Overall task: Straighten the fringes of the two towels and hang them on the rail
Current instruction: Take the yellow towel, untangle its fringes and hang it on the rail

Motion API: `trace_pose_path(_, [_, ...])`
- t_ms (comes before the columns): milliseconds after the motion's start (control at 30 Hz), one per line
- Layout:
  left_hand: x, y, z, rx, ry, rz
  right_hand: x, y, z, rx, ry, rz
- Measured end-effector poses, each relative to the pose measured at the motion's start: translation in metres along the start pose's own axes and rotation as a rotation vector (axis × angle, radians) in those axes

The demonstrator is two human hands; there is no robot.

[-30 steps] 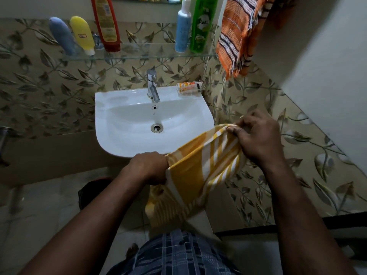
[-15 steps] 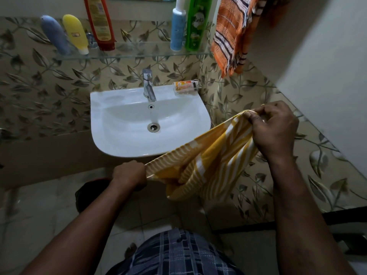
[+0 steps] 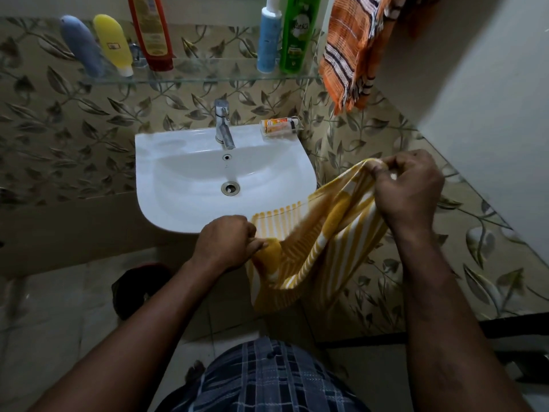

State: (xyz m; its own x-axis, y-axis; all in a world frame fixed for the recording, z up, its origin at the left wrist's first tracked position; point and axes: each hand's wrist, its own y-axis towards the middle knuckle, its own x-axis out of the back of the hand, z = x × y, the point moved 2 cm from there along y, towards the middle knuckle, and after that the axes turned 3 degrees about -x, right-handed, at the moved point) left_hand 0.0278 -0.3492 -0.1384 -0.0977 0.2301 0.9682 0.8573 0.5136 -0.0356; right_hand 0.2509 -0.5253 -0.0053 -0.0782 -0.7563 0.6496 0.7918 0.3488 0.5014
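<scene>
Basin, white ceramic (image 3: 148, 185): wall-mounted, tap at the back, drain open. Whether the bowl is wet cannot be judged.
Hand, left (image 3: 225, 242): clenched round a bunch of fabric, just in front of the basin's front rim. Risk: if the grasp is on a gathered fold and not on the hem, pulling sets creases instead of flattening the fringe.
Towel, yellow-and-white striped cloth (image 3: 320, 251): held in the air between both hands. The upper edge is partly spread and the rest sags in folds toward the floor. Not yet on the rail. Risks: a loosened grasp drops it onto the floor tiles; slack cloth may dip over the basin rim.
Towel, orange striped, fringed (image 3: 350, 49): hangs at upper right; its support is out of view. Risk: lifting the yellow towel beside it may drag it askew or off.
Hand, right (image 3: 407, 191): fingers curled, pinching the far end of the yellow towel's edge, higher than the left hand. Risk: an uneven pull skews the edge.
</scene>
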Motion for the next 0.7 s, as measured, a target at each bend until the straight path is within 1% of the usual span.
trace_pose_path(100, [-0.031,-0.013,0.011,0.069,0.216,0.311,0.010,0.015,0.001,-0.023,0.028,-0.103])
trace_pose_path(167, [-0.055,-0.030,0.017,0.104,0.259,0.522,0.011,0.020,0.006,-0.012,0.042,-0.122])
trace_pose_path(200, [-0.064,-0.037,0.018,0.119,0.261,0.599,0.010,0.020,0.009,-0.001,0.050,-0.118])
trace_pose_path(267, [-0.073,-0.042,0.017,0.133,0.263,0.683,0.007,0.018,0.014,0.014,0.062,-0.098])
trace_pose_path(367, [-0.071,-0.032,0.017,0.161,0.275,0.650,0.005,0.017,0.017,0.013,0.073,-0.093])
trace_pose_path(433, [-0.063,-0.030,0.020,0.168,0.319,0.690,0.005,0.017,0.019,0.007,0.075,-0.101])
trace_pose_path(567, [-0.064,-0.022,0.020,0.190,0.281,0.944,0.007,0.019,0.023,0.013,0.072,-0.101])
trace_pose_path(600, [-0.063,-0.016,0.014,0.168,0.248,0.949,0.006,0.020,0.024,0.017,0.074,-0.089])
trace_pose_path(633, [-0.056,-0.009,0.003,0.124,0.208,0.893,0.005,0.019,0.025,0.021,0.075,-0.069])
trace_pose_path(667, [-0.042,-0.001,-0.011,0.087,0.140,0.759,0.003,0.018,0.026,0.024,0.072,-0.043])
trace_pose_path(700, [-0.024,0.007,-0.025,0.066,0.043,0.565,0.000,0.017,0.027,0.032,0.069,-0.018])
